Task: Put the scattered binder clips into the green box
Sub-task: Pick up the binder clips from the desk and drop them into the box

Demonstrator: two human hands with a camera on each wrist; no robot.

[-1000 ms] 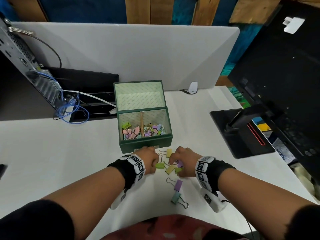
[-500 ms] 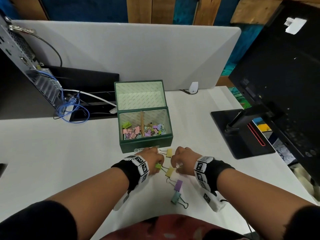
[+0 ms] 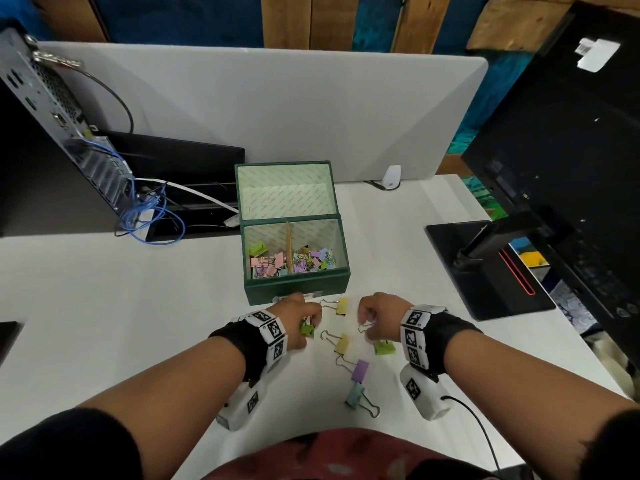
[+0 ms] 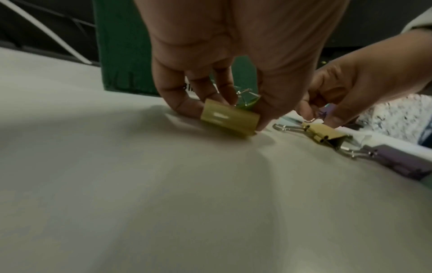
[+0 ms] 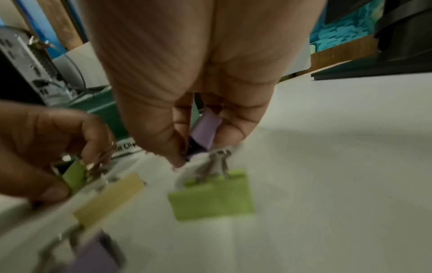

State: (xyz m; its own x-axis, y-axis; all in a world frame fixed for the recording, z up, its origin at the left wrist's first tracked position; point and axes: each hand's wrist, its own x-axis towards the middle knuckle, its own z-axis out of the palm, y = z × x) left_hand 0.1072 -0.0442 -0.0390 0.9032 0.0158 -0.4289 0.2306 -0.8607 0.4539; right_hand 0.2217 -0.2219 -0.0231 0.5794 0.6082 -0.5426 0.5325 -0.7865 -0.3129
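The green box stands open on the white desk, with several pastel binder clips inside it. Just in front of it my left hand pinches a green binder clip, low over the desk. My right hand grips a purple clip between its fingers, and a second green clip hangs from them by its wire handle. Loose between and below the hands lie two yellow clips, a purple clip and a teal clip.
A black monitor on its stand base fills the right side. A computer case with blue cables sits at the back left. A grey divider panel runs behind the box.
My hands have drawn apart from the clip pile. The right hand now carries a green clip dangling by its handle, and the left holds its green clip further to the left.
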